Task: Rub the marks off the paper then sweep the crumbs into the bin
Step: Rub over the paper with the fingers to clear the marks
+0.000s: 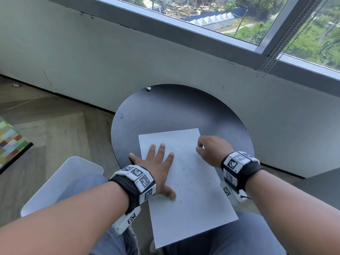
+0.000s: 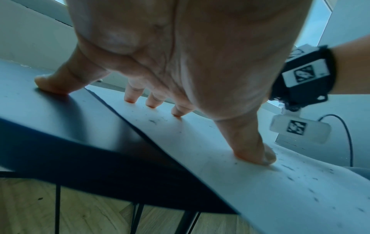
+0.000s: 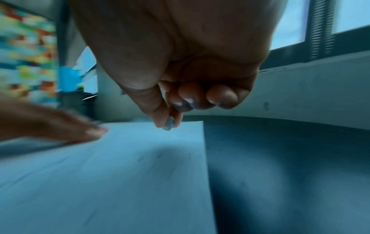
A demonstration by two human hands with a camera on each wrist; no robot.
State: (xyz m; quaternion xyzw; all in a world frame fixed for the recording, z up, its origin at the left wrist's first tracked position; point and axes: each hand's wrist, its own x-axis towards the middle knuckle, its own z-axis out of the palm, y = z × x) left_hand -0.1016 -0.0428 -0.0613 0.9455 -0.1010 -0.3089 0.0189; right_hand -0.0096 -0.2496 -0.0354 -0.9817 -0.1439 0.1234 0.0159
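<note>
At the far left, a patchwork-coloured rug [image 1: 11,142] lies on the wooden floor [image 1: 55,129]. Nearer you, the white bin [image 1: 60,183] sits beside your left knee, below the tabletop's edge. Your left hand [image 1: 156,166] lies flat with its fingers [image 2: 132,95] spread and straight: the little finger touches the dark round tabletop [image 1: 165,111], and the other fingertips and the thumb press down on the left part of the paper [image 1: 191,196]. The sheet lies on the near half of the tabletop, its near end hanging past the rim toward your lap. Dark eraser crumbs [image 1: 185,173] are scattered over its middle, mostly between your two hands; faint pencil marks [image 1: 176,148] remain on its upper part. Your right hand [image 1: 211,150] is over the sheet's upper right part, fingers curled in, with thumb and forefinger pinching a small greyish eraser [image 3: 168,124]; its tip is just above or touching the paper, and the blurred wrist view does not settle which. At the far rim of the tabletop, well apart from both hands, a small white object [image 1: 148,88] lies by the grey wall [image 1: 92,61]. To the upper right, a window [image 1: 239,21] looks out on rooftops and greenery, and a beaded blind chain [image 1: 272,57] hangs before its frame.
</note>
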